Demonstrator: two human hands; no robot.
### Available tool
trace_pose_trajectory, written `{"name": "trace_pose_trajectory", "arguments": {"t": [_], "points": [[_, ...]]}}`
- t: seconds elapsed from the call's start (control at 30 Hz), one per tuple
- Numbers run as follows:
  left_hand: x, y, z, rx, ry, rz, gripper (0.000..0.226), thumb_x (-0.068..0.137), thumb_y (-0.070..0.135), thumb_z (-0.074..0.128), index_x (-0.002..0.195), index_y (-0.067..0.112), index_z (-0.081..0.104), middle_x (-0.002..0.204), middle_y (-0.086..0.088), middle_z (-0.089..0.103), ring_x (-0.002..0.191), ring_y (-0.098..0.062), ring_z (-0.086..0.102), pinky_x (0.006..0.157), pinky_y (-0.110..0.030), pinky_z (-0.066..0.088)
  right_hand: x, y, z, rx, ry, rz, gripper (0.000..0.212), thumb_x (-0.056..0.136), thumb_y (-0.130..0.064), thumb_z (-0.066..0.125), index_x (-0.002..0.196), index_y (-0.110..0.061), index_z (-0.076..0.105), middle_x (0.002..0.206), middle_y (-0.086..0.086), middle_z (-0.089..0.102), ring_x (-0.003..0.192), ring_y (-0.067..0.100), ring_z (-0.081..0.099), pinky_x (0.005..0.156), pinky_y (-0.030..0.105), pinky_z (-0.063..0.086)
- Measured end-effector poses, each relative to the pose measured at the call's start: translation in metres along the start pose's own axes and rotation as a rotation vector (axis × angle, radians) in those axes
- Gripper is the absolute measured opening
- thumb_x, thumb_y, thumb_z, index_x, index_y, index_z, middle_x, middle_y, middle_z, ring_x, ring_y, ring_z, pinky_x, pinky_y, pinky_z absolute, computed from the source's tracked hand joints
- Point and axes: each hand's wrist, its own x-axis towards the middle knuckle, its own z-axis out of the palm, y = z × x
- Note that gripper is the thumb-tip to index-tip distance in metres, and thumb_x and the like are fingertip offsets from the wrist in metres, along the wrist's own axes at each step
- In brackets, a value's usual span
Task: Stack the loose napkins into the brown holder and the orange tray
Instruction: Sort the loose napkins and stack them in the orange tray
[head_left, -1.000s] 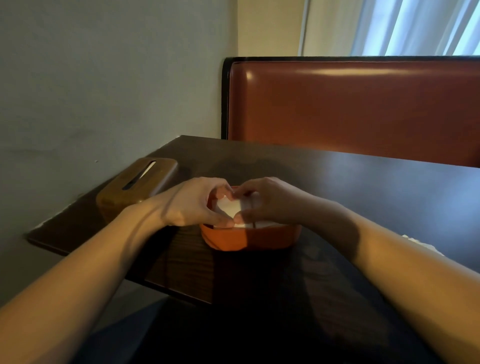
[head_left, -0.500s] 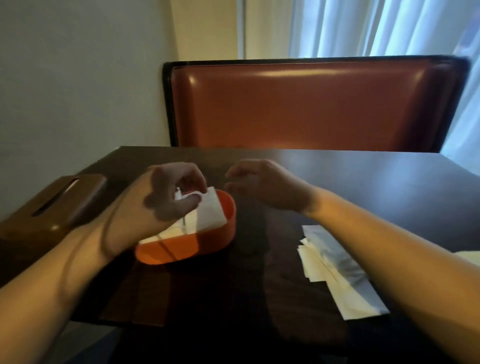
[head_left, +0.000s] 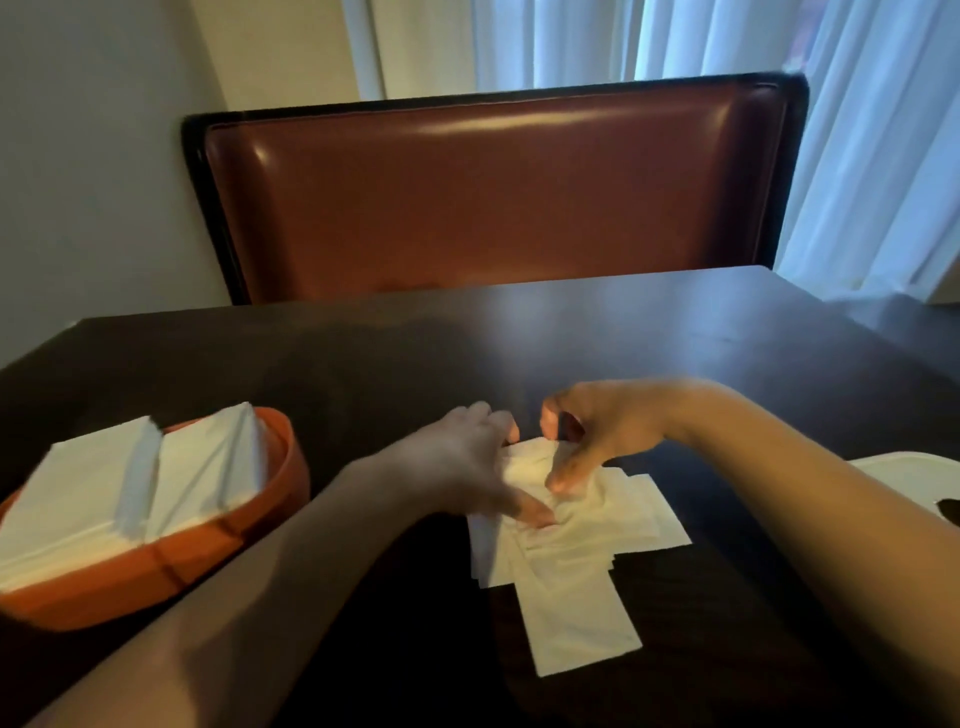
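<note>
While the tray (head_left: 280, 483) already holds a napkin stack, both hands, left (head_left: 457, 467) and right (head_left: 597, 436), pinch loose napkins (head_left: 576, 613) right of it, unstacked.

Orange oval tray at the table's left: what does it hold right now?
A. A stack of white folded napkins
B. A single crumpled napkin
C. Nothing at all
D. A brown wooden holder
A: the orange oval tray holds a stack of white folded napkins rising above its rim, while both hands work at the loose white napkins lying on the dark table.
</note>
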Motion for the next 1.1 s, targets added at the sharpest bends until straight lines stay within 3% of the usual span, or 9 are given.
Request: {"name": "trace_pose_trajectory", "arguments": {"t": [0.2, 0.33, 0.47, 0.63, 0.73, 0.83, 0.9, 1.0, 1.1], "points": [[0.03, -0.001, -0.012, -0.172, -0.078, -0.014, 0.053, 0.067, 0.042, 0.087, 0.11, 0.025, 0.061, 0.103, 0.007, 0.064, 0.092, -0.012, 0.064, 0.085, -0.039, 0.058, 0.005, 0.012, 0.001, 0.027, 0.131, -0.087, 0.019, 0.087, -0.038, 0.073, 0.084, -0.029, 0.057, 0.081, -0.012, 0.056, 0.072, 0.005, 0.053, 0.065, 0.019, 0.037], [0.047, -0.01, 0.002, -0.414, 0.19, 0.03, 0.028, 0.076, 0.033, 0.082, 0.098, 0.022, 0.068, 0.094, 0.002, 0.069, 0.085, -0.013, 0.067, 0.08, -0.04, 0.058, 0.015, 0.021, 0.008, 0.151, 0.475, -0.028, 0.02, 0.088, -0.029, 0.074, 0.098, -0.022, 0.058, 0.083, -0.01, 0.055, 0.071, 0.005, 0.052, 0.06, 0.018, 0.037], [0.051, -0.018, 0.016, -0.596, 0.43, 0.029, 0.012, 0.089, 0.025, 0.071, 0.099, 0.02, 0.066, 0.096, 0.002, 0.069, 0.088, -0.012, 0.067, 0.079, -0.033, 0.058, 0.019, 0.023, 0.014, 0.315, 0.627, 0.065, 0.032, 0.087, -0.038, 0.073, 0.106, -0.018, 0.057, 0.088, -0.003, 0.06, 0.075, 0.012, 0.057, 0.068, 0.025, 0.05], [0.046, -0.024, 0.022, -0.79, 0.58, 0.032, 0.013, 0.092, 0.025, 0.068, 0.096, 0.012, 0.065, 0.094, -0.002, 0.071, 0.087, -0.016, 0.068, 0.075, -0.033, 0.059, 0.015, 0.023, 0.016, 0.367, 0.603, 0.133, 0.047, 0.081, -0.05, 0.074, 0.072, -0.011, 0.051, 0.065, 0.005, 0.043, 0.059, 0.017, 0.043, 0.058, 0.032, 0.035], [0.046, -0.022, 0.022, -0.899, 0.642, 0.01, 0.015, 0.094, 0.023, 0.066, 0.096, 0.008, 0.064, 0.093, -0.004, 0.071, 0.086, -0.016, 0.067, 0.068, -0.022, 0.055, 0.008, 0.022, 0.014, 0.437, 0.537, 0.143, 0.049, 0.08, -0.049, 0.076, 0.068, -0.008, 0.051, 0.066, 0.007, 0.042, 0.064, 0.019, 0.045, 0.06, 0.03, 0.033], [0.046, -0.022, 0.022, -1.038, 0.678, -0.033, 0.015, 0.096, 0.02, 0.062, 0.101, 0.007, 0.064, 0.097, -0.006, 0.069, 0.09, -0.018, 0.065, 0.075, -0.027, 0.055, -0.002, 0.023, 0.01, 0.452, 0.405, 0.155, 0.04, 0.079, -0.043, 0.079, 0.095, -0.008, 0.069, 0.091, 0.009, 0.066, 0.092, 0.023, 0.064, 0.082, 0.036, 0.052], [0.046, -0.023, 0.02, -1.169, 0.68, -0.085, 0.014, 0.097, 0.019, 0.059, 0.104, 0.008, 0.064, 0.102, -0.009, 0.068, 0.097, -0.023, 0.064, 0.086, -0.037, 0.055, -0.008, 0.025, 0.007, 0.461, 0.367, 0.183, 0.053, 0.081, -0.037, 0.08, 0.122, -0.008, 0.064, 0.118, 0.007, 0.066, 0.114, 0.025, 0.061, 0.103, 0.041, 0.047], [0.043, -0.025, 0.016, -1.261, 0.577, -0.13, 0.016, 0.094, 0.016, 0.058, 0.109, 0.011, 0.063, 0.109, -0.01, 0.065, 0.104, -0.027, 0.061, 0.089, -0.04, 0.054, -0.009, 0.031, 0.004, 0.479, 0.418, 0.137, 0.034, 0.083, -0.029, 0.077, 0.105, -0.004, 0.071, 0.107, 0.016, 0.07, 0.102, 0.029, 0.065, 0.099, 0.047, 0.051], [0.04, -0.027, 0.014, -1.277, 0.46, -0.093, 0.028, 0.086, 0.015, 0.068, 0.114, 0.015, 0.064, 0.111, -0.007, 0.066, 0.101, -0.025, 0.063, 0.077, -0.034, 0.054, -0.007, 0.031, 0.006, 0.611, 0.545, 0.107, 0.026, 0.089, -0.024, 0.071, 0.1, 0.0, 0.067, 0.103, 0.02, 0.069, 0.098, 0.032, 0.066, 0.093, 0.045, 0.054]]}}
